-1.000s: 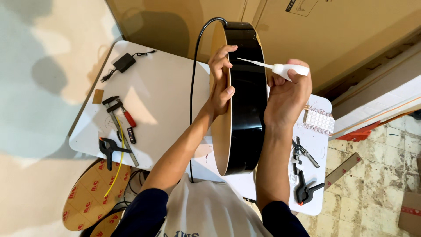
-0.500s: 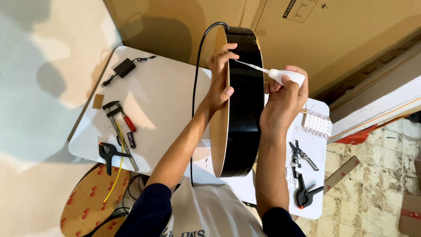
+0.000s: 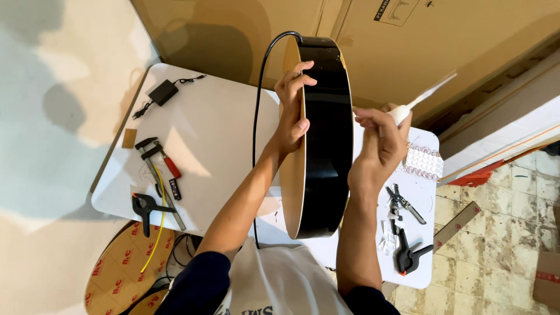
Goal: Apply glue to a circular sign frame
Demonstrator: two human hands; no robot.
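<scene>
Round black drum-shaped housing point(image 3: 326, 140) stands on edge over white table point(image 3: 216, 134), tan face toward left hand point(image 3: 291, 114). Left fingers curl over upper rim, gripping it steady. Right hand point(image 3: 379, 146) closed around white nozzle tube point(image 3: 408, 108), tip blurred, clear of black wall. Judgement: adhesive application step in hand; next move calls for nozzle set against rim seam, housing held firm.

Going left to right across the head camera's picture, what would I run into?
Black power adapter → bar clamp → left hand → black round drum → right hand → white glue tube → black spring clamp → tiled floor.
</scene>
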